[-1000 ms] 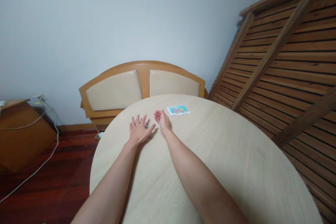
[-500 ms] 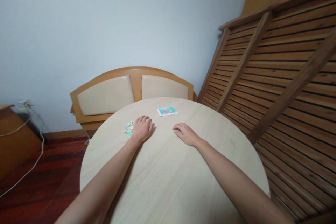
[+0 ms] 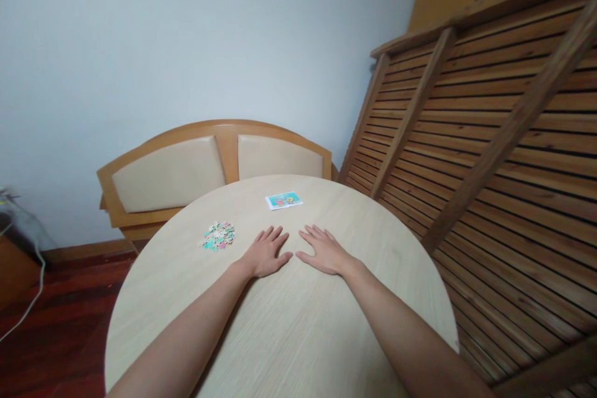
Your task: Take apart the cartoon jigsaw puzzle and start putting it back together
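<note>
My left hand (image 3: 267,253) lies palm down on the round pale wood table (image 3: 289,336), fingers spread, with nothing in it. Close beside it, my right hand (image 3: 323,250) rests the same way, flat and open. The two thumbs nearly meet but stay apart. To the left of my left hand is a loose heap of small jigsaw puzzle pieces (image 3: 219,236) in white, turquoise and pink. Beyond both hands lies a small picture card (image 3: 284,200), turquoise with a pink and a yellow cartoon figure and a white edge.
A wooden headboard (image 3: 228,146) with cream panels stands behind the table, against the pale wall. A large slatted wooden frame (image 3: 466,137) leans along the right side. At the far left, a white cable (image 3: 41,280) hangs above the dark red floor (image 3: 69,317).
My left hand has moved right, away from the puzzle pieces, uncovering more of the heap. Both hands have flattened with fingers spread, and the view has shifted slightly right.
</note>
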Motion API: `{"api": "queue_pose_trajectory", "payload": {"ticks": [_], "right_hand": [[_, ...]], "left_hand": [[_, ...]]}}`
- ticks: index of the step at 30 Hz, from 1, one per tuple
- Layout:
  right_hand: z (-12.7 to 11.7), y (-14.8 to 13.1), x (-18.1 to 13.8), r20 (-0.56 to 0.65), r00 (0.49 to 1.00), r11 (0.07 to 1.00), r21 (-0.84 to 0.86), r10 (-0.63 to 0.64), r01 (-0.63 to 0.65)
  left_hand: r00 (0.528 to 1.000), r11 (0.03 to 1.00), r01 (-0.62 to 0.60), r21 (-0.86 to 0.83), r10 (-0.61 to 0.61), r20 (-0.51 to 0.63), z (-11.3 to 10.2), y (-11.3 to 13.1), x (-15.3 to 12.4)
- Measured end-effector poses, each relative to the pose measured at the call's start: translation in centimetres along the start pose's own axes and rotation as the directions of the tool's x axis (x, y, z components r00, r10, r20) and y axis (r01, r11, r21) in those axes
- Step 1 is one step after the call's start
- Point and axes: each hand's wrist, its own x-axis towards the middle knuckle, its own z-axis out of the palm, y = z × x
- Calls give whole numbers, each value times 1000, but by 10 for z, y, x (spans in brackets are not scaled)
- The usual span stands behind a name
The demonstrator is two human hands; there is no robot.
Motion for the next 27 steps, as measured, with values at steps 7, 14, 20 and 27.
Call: {"api": "queue_pose_trajectory", "payload": {"ticks": [7,14,20,27], "right_hand": [[7,-1,3,-5,1000,1000,9,6,-6],[7,-4,3,-11,1000,1000,17,22,-22],[6,-4,3,0,1000,1000,6,21,-21],[3,-6,2,7,1000,1000,3,25,-25]], "left_hand": [[1000,1000,7,-21,-8,-5,2,0,2],[1000,998,5,-62,-6,-18,3,-2,0],[1000,1000,4,-27,-4,1,3,-3,1],[1000,1000,-4,-30,3,-7,3,-5,2]]}}
